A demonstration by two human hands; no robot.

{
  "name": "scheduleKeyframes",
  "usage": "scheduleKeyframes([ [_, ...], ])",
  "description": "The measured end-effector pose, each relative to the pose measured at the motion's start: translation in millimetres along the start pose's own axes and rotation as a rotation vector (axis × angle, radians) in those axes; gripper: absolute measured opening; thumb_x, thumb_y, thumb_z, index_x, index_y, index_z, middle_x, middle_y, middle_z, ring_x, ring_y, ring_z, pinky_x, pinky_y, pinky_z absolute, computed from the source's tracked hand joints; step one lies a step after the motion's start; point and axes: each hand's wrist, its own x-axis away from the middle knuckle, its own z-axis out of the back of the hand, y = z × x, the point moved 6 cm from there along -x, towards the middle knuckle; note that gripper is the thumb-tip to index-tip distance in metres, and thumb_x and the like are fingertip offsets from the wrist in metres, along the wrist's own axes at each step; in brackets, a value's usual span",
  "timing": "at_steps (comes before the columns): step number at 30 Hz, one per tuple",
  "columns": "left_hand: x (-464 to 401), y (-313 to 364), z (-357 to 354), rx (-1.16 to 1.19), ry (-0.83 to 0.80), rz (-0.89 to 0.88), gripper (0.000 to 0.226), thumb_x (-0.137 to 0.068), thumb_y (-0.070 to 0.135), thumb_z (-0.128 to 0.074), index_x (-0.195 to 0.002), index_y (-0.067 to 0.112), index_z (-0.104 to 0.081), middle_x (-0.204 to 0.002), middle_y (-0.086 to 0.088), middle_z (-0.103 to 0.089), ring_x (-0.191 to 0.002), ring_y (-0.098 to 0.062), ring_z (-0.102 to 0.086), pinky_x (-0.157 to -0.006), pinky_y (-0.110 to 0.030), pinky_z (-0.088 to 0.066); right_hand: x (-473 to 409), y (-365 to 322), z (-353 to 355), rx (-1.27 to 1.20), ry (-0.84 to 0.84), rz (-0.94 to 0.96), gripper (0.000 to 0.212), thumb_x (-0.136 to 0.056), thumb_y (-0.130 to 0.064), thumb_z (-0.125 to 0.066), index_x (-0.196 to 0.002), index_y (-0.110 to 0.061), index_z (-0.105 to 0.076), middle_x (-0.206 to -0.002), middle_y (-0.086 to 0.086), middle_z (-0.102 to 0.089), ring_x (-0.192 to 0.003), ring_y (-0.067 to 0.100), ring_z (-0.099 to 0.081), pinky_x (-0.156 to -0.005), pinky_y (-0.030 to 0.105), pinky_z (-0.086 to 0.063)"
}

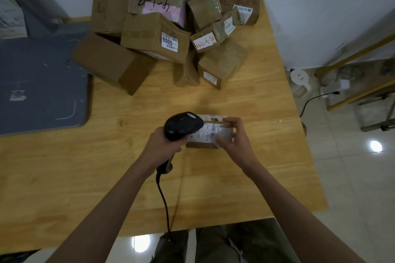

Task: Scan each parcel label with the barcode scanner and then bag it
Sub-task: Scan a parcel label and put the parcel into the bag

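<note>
My left hand (pixel 163 143) grips the handle of a black barcode scanner (pixel 182 126), whose head hovers over the left end of a small cardboard parcel (pixel 211 132). The parcel's white label faces up. My right hand (pixel 234 136) holds that parcel by its right end, just above the wooden table (pixel 245 177). The scanner's black cable (pixel 163 198) runs down toward my body. A heap of several brown cardboard parcels (pixel 154 36) with white labels lies at the table's far side. No bag is visible.
A grey mat or board (pixel 40 83) overlaps the table's left edge. On the tiled floor to the right are a white round device (pixel 299 77), a power strip with a black cord (pixel 329 92) and yellow-framed furniture (pixel 361 79). A white wall stands behind the heap.
</note>
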Motion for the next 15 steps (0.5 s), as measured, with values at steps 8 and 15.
scheduleKeyframes([
  [8, 3, -5, 8, -0.241, -0.102, 0.036, 0.020, -0.084, 0.017, -0.075, -0.103, 0.013, -0.073, -0.088, -0.006, -0.077, -0.084, -0.019, -0.074, -0.080, -0.041, -0.062, 13, 19, 0, 0.064, -0.084, 0.072, 0.049, -0.072, -0.010, -0.087, -0.095, -0.031, -0.049, -0.145, -0.002, -0.030, -0.143, 0.019, -0.032, -0.104, 0.042, -0.050],
  [15, 9, 2, 11, -0.432, -0.059, -0.016, 0.009, -0.085, 0.017, -0.070, -0.093, 0.019, -0.068, -0.061, 0.001, -0.071, -0.059, -0.010, -0.070, -0.056, -0.018, -0.050, 17, 28, -6, 0.259, -0.144, 0.133, 0.053, -0.065, -0.009, -0.091, -0.082, -0.027, -0.044, -0.158, -0.017, -0.022, -0.135, 0.010, -0.040, -0.089, 0.044, -0.057],
])
